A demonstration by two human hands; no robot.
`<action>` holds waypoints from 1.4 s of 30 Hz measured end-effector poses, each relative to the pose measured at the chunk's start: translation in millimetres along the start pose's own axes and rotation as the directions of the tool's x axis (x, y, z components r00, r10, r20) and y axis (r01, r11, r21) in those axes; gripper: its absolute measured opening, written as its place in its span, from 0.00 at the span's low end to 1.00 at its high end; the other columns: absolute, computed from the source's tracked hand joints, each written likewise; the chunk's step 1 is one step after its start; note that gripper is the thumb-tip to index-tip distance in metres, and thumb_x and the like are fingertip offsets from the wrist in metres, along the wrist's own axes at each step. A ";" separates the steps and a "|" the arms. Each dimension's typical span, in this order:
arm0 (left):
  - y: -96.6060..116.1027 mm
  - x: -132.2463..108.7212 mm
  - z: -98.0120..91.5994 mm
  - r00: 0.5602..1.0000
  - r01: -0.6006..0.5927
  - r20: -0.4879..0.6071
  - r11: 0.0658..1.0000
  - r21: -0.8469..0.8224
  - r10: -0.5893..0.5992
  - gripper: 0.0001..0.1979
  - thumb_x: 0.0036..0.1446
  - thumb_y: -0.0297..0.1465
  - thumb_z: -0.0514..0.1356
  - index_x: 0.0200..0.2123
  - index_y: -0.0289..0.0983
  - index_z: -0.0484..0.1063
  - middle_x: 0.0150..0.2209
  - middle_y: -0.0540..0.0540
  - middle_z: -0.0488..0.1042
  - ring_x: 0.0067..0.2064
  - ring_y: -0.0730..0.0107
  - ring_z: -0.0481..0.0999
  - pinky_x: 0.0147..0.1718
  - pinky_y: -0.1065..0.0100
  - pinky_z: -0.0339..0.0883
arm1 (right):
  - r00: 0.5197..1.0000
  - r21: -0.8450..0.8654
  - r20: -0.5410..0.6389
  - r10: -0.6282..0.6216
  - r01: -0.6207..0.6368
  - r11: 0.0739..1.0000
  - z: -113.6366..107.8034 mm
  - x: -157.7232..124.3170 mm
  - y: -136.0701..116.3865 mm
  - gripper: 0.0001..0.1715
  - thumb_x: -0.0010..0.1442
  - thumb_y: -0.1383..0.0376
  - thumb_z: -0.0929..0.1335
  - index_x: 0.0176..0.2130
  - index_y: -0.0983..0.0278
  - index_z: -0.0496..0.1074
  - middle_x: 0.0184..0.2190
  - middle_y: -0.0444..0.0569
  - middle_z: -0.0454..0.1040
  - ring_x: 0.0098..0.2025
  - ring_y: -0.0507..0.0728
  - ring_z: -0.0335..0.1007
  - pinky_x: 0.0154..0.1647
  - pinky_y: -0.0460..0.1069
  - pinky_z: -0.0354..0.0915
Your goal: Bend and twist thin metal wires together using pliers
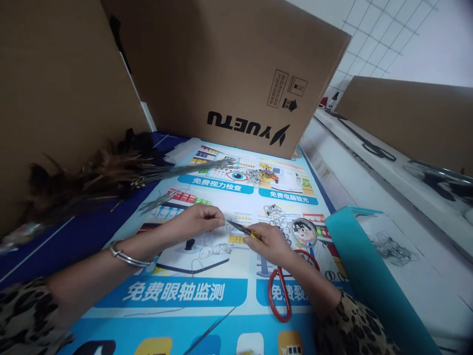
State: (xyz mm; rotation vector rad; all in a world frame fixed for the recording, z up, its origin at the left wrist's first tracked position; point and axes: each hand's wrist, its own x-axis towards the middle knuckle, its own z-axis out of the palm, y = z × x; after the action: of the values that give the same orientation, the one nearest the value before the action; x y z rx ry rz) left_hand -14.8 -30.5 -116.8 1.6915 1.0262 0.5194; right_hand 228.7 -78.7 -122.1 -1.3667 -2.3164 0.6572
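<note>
My left hand (pixel 197 219) is closed in a pinch on a small metal wire piece at its fingertips, over a printed poster (pixel 207 291) on the table. My right hand (pixel 271 241) grips yellow-handled pliers (pixel 242 229), whose tip meets the pinched wire. A silver bangle (pixel 127 256) sits on my left wrist. Red-handled scissors (pixel 280 293) lie partly under my right wrist. Thin wire (pixel 209 251) curls on the poster below my hands.
A bundle of brown feathers (pixel 84 180) and long metal wires (pixel 192 166) lies at the left. Small metal parts (pixel 275 212) and a roll of tape (pixel 305 231) sit to the right. Cardboard boxes (pixel 229 74) stand behind; a teal sheet (pixel 369 276) lies right.
</note>
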 end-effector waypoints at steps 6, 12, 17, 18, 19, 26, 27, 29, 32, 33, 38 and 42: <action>-7.3 0.1 -2.1 0.999 0.004 -0.032 1.000 -0.015 -0.004 0.14 0.52 0.42 0.59 0.30 0.37 0.73 0.23 0.52 0.67 0.23 0.74 0.61 0.20 0.74 0.52 | 1.000 -0.016 -0.010 0.000 -0.001 1.000 2.2 -1.7 1.2 0.12 0.60 0.57 0.65 0.36 0.62 0.71 0.30 0.45 0.71 0.33 0.53 0.66 0.33 0.45 0.58; -9.9 0.4 -4.1 0.995 -0.001 -0.097 0.996 -0.094 -0.009 0.15 0.53 0.42 0.59 0.28 0.35 0.72 0.23 0.51 0.68 0.25 0.73 0.64 0.24 0.73 0.56 | 0.981 0.026 -0.173 0.092 -0.089 0.996 5.6 -3.5 3.5 0.18 0.57 0.57 0.67 0.46 0.62 0.69 0.37 0.49 0.71 0.37 0.55 0.66 0.36 0.48 0.62; -10.8 -0.2 -2.3 0.987 0.026 -0.152 0.984 -0.179 -0.054 0.14 0.53 0.42 0.60 0.31 0.36 0.73 0.24 0.51 0.69 0.27 0.72 0.65 0.26 0.72 0.56 | 0.958 0.094 -0.255 0.128 -0.107 0.990 6.7 -2.9 -8.0 0.21 0.53 0.58 0.70 0.45 0.62 0.68 0.38 0.49 0.69 0.37 0.56 0.65 0.36 0.49 0.63; -9.5 -0.8 -1.4 0.985 0.030 -0.161 0.982 -0.188 -0.061 0.14 0.53 0.42 0.60 0.32 0.36 0.73 0.24 0.51 0.69 0.27 0.72 0.65 0.26 0.72 0.56 | 0.957 0.096 -0.270 0.109 -0.086 0.992 7.9 -2.8 -10.8 0.21 0.52 0.59 0.71 0.45 0.62 0.68 0.38 0.49 0.68 0.38 0.56 0.65 0.37 0.49 0.63; -7.7 -1.7 -0.5 0.985 0.026 -0.161 0.982 -0.187 -0.057 0.14 0.53 0.42 0.60 0.31 0.36 0.72 0.24 0.51 0.69 0.26 0.72 0.65 0.26 0.72 0.56 | 0.954 0.099 -0.285 0.091 -0.065 0.993 9.5 -2.7 -13.3 0.22 0.51 0.59 0.72 0.45 0.62 0.68 0.38 0.49 0.68 0.39 0.56 0.65 0.38 0.50 0.64; 4.1 -8.6 3.9 0.976 0.050 -0.198 0.980 -0.195 -0.089 0.16 0.52 0.44 0.60 0.29 0.35 0.71 0.23 0.52 0.68 0.24 0.73 0.63 0.22 0.73 0.53 | 0.945 0.102 -0.326 -0.022 0.059 0.993 22.2 -4.0 -17.1 0.31 0.47 0.54 0.73 0.48 0.62 0.66 0.42 0.51 0.68 0.45 0.59 0.65 0.44 0.52 0.65; 4.1 -9.1 4.3 0.976 0.048 -0.198 0.978 -0.204 -0.089 0.16 0.52 0.44 0.60 0.30 0.36 0.71 0.23 0.52 0.68 0.24 0.73 0.63 0.22 0.73 0.53 | 0.943 0.094 -0.330 -0.037 0.072 0.993 23.4 -4.1 -16.7 0.31 0.47 0.54 0.73 0.48 0.62 0.66 0.42 0.52 0.68 0.45 0.59 0.65 0.44 0.52 0.65; 4.2 -9.9 5.5 0.978 0.042 -0.192 0.974 -0.225 -0.086 0.16 0.52 0.44 0.60 0.30 0.36 0.71 0.23 0.51 0.68 0.25 0.73 0.63 0.23 0.73 0.54 | 0.938 0.075 -0.341 -0.058 0.089 0.993 25.4 -4.1 -16.3 0.30 0.48 0.54 0.73 0.48 0.62 0.66 0.42 0.52 0.68 0.45 0.59 0.65 0.45 0.52 0.64; 6.4 -10.9 8.2 0.981 0.051 -0.171 0.966 -0.253 -0.096 0.15 0.50 0.43 0.61 0.28 0.36 0.71 0.22 0.51 0.68 0.25 0.72 0.64 0.23 0.72 0.55 | 0.935 0.070 -0.350 -0.056 0.086 0.994 27.6 -4.0 -16.9 0.29 0.48 0.56 0.73 0.48 0.62 0.66 0.42 0.52 0.68 0.46 0.59 0.65 0.46 0.53 0.64; 7.6 -11.3 9.2 0.982 0.057 -0.161 0.964 -0.259 -0.102 0.15 0.50 0.43 0.61 0.28 0.36 0.71 0.22 0.51 0.67 0.24 0.72 0.64 0.23 0.72 0.55 | 0.935 0.074 -0.352 -0.051 0.082 0.994 28.0 -4.1 -17.4 0.29 0.48 0.56 0.73 0.48 0.61 0.66 0.43 0.52 0.68 0.46 0.59 0.65 0.46 0.53 0.64; 11.5 -12.9 12.6 0.985 0.067 -0.135 0.959 -0.275 -0.107 0.15 0.50 0.43 0.61 0.26 0.36 0.70 0.21 0.52 0.67 0.23 0.74 0.62 0.22 0.73 0.54 | 0.925 0.100 -0.379 -0.017 0.059 0.993 27.3 -4.9 -19.7 0.27 0.50 0.60 0.71 0.49 0.62 0.65 0.43 0.53 0.68 0.45 0.58 0.65 0.45 0.52 0.65; 12.3 -13.6 15.3 0.988 0.072 -0.111 0.950 -0.303 -0.111 0.13 0.50 0.41 0.61 0.26 0.36 0.70 0.22 0.52 0.67 0.24 0.74 0.63 0.23 0.73 0.56 | 0.921 0.138 -0.389 0.000 0.058 0.989 27.0 -4.2 -19.5 0.26 0.50 0.60 0.71 0.48 0.62 0.66 0.41 0.52 0.69 0.42 0.58 0.66 0.43 0.51 0.65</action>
State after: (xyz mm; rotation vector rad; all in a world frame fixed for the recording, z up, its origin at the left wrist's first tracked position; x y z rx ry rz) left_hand -6.0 -51.3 -109.1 1.3510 1.0542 0.6919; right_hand 202.5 -96.2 -133.7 -1.2605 -1.9301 0.4840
